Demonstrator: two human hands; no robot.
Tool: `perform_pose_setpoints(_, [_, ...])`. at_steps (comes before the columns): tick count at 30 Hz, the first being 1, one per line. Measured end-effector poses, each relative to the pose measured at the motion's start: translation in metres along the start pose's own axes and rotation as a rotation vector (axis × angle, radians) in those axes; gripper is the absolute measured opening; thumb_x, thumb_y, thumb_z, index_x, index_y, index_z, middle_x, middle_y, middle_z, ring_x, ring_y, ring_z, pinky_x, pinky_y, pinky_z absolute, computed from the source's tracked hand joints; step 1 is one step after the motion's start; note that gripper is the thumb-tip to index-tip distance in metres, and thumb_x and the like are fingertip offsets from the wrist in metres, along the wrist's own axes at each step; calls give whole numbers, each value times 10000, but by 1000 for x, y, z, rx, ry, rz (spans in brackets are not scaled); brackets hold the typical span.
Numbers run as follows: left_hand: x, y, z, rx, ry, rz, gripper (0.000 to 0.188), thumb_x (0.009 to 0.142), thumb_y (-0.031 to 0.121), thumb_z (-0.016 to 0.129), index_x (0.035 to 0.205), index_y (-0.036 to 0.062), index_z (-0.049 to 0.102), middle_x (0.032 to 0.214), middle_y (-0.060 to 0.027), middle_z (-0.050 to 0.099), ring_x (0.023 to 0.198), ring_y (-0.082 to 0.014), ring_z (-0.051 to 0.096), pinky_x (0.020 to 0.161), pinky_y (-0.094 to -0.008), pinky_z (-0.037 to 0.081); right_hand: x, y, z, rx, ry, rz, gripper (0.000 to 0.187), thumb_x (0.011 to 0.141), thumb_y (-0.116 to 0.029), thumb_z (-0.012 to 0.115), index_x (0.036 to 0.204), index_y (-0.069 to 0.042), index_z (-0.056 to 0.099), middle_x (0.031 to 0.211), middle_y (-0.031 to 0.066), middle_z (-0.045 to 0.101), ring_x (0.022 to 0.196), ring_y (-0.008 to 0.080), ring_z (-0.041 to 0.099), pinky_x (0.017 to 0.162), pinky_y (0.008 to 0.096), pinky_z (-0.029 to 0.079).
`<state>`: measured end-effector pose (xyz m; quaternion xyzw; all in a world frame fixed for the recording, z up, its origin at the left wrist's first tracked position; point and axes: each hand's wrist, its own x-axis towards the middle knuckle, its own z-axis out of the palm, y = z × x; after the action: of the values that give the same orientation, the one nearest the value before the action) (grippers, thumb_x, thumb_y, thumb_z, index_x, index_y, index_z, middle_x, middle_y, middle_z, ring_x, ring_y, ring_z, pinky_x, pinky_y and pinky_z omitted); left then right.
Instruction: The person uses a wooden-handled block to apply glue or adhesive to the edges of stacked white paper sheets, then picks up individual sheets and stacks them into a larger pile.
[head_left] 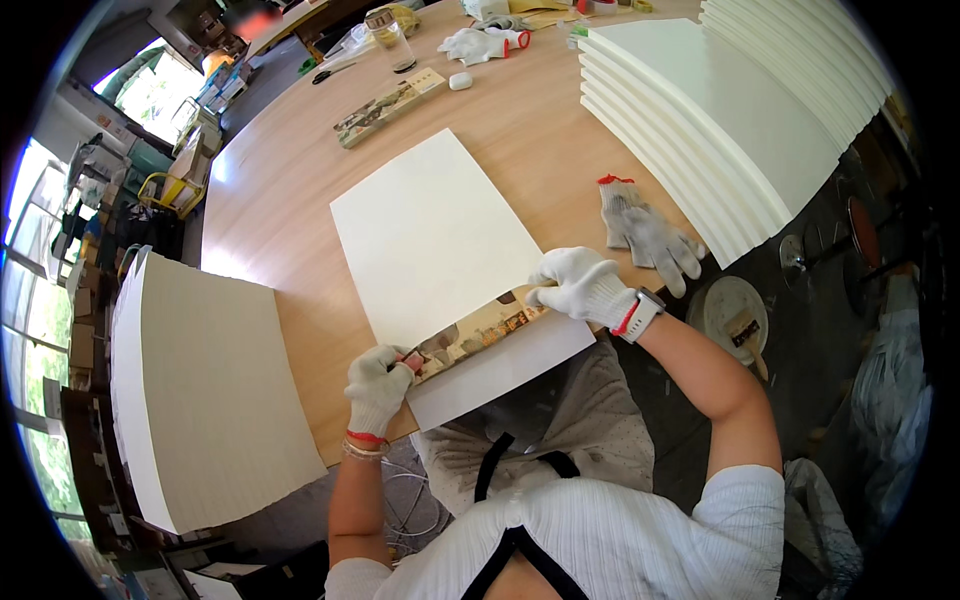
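Observation:
A large white sheet [435, 235] lies in front of me, reaching to the table's near edge. Across its lower part runs a long, narrow printed box-like piece [475, 338] in brown and cream. My left hand [378, 390], in a white knitted glove with a red cuff, is closed on the left end of that piece. At its right end my right hand [583, 287], gloved the same way, pinches the sheet's edge by the printed piece. The sheet rises slightly there. Fingertips of the right hand are partly hidden.
Stacked white boards stand at left [215, 380] and far right [690, 110]. A pair of grey-white gloves [645, 230] lies right of the sheet. Farther back are a similar printed box [390, 107], a small white case [460, 81], a glass jar [392, 45], scissors [330, 73] and more gloves [475, 45].

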<state>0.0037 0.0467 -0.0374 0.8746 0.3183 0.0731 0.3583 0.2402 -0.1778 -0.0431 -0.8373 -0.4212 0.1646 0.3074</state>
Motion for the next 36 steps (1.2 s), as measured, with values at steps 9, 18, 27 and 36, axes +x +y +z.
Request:
perform_pose_setpoints(9, [7,39,-22,397,-132,-49,500,793,243,737,1228,60,574,984,-149,661,826,-236,651,703,-346,510,9,-2,-5,-18,-65,85,351,751,-311,753,999,-70,695,1012,155,676,943,304,646,798,398,503])
perform_pose_setpoints(18, [73,130,15,1386,-762,917,909,772,212,686,1510,404,192,1600,-108,128,1452,-329,183,1183,-504,139,-5,43,-36,-304,533,-272,524,804,-276,694,1257,-79,521,1184,177,579,1108,352,545,918,427,451])
perform_pose_setpoints(27, [91,139,7,1357,-920,845,1133,615,205,810,1478,511,141,1607,-101,47,1441,-388,169,1086,-527,367,-15,-31,13,-383,45,-674,156,811,-146,596,917,-64,677,760,102,639,780,276,645,703,399,526])
perform_pose_setpoints(36, [96,134,16,1213,-907,678,1029,693,184,771,1449,560,183,1612,-25,29,1438,-403,170,1054,-477,435,9,-131,145,-181,47,-958,151,744,-169,599,845,-60,630,873,75,584,799,246,604,660,371,515])
